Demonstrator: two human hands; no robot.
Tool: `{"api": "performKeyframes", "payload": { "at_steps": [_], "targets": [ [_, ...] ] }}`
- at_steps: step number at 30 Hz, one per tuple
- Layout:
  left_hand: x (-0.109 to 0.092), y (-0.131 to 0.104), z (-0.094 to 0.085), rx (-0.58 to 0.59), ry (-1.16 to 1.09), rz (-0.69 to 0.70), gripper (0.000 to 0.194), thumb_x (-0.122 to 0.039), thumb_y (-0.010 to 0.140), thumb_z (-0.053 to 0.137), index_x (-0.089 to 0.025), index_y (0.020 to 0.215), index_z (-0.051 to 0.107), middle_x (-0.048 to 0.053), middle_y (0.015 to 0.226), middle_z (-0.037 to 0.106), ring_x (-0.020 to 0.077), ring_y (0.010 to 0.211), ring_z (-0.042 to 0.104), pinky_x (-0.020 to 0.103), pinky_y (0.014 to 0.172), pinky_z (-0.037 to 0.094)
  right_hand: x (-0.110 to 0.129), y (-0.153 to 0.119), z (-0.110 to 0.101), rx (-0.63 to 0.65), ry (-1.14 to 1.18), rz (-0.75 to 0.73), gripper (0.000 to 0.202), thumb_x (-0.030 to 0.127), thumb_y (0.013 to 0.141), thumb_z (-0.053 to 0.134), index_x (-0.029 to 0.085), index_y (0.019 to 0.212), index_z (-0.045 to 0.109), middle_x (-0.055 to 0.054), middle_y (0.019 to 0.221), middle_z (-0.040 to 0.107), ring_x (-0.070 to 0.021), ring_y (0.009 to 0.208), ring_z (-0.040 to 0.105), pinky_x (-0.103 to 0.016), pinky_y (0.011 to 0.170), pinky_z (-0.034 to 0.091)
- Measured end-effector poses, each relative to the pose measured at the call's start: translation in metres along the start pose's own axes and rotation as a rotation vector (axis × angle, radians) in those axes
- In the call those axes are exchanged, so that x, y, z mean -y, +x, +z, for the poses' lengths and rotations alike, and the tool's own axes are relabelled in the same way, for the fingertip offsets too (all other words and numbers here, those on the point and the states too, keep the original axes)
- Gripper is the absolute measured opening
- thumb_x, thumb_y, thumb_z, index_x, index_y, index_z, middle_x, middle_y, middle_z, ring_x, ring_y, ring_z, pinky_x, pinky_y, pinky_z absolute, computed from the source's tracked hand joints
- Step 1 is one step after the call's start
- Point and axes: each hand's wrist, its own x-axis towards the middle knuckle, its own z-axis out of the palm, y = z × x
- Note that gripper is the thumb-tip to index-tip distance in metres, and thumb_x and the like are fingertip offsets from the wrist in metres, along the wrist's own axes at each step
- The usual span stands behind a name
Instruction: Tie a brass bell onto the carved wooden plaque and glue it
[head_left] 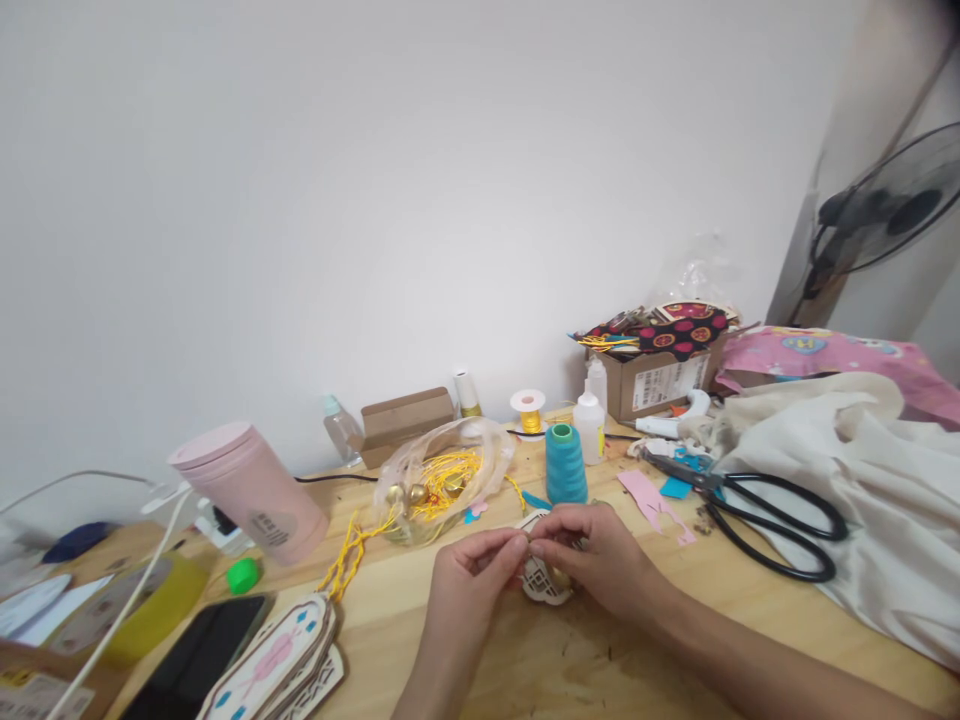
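My left hand [480, 568] and my right hand [592, 560] meet over the table, thumbs and forefingers pinched together. What sits between the fingertips is too small to make out. Just below them is a pale cut-out ornament [538, 578] with a lattice pattern, partly covered by my right hand. A gold bell [559, 578] shows beside my right fingers. Behind the hands stands a blue-green thread cone [565, 470]. To their left a clear plastic bag [491, 445] holds yellow cords [450, 475] and gold bells [417, 494].
Left lie stacked ornaments [274, 655], a phone [196, 655], a green cap [242, 575] and a leaning pink tumbler [251, 490]. Right are black-handled scissors [784, 520], pink scraps [651, 500] and white cloth [840, 430]. Glue bottles [589, 425] and a filled carton [660, 385] stand behind.
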Motion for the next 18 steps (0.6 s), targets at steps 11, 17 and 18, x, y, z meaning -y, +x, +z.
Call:
{"api": "performKeyframes", "payload": {
  "at_steps": [11,17,18],
  "targets": [
    [0.0029,0.0027,-0.0014,-0.039,0.022,0.024,0.013,-0.027,0.058,0.067,-0.015,0.064,0.068,0.002,0.059,0.064,0.012,0.056,0.054,0.019,0.052,0.044,0.0007,0.0001,0.004,0.033,0.337,0.145,0.02,0.033,0.069,0.057,0.014,0.068,0.063,0.0,0.06,0.061,-0.01,0.055,0.052,-0.02,0.051,0.04],
    [0.0026,0.0025,-0.0015,-0.01,-0.001,0.013,0.015,-0.028,0.058,0.066,-0.014,0.064,0.067,0.002,0.058,0.063,0.0123,0.054,0.053,0.02,0.053,0.044,0.001,-0.0002,0.0036,0.02,0.353,0.184,0.023,0.037,0.069,0.057,0.014,0.069,0.062,0.001,0.059,0.06,-0.0097,0.053,0.052,-0.019,0.049,0.039],
    [0.0025,0.0024,-0.0015,-0.013,-0.001,0.011,0.016,-0.029,0.058,0.067,-0.014,0.064,0.067,0.001,0.057,0.063,0.0122,0.054,0.053,0.02,0.052,0.043,0.0008,-0.0002,0.0034,0.019,0.355,0.187,0.023,0.037,0.069,0.057,0.014,0.069,0.062,0.001,0.059,0.06,-0.0098,0.053,0.052,-0.02,0.049,0.04]
  ]
}}
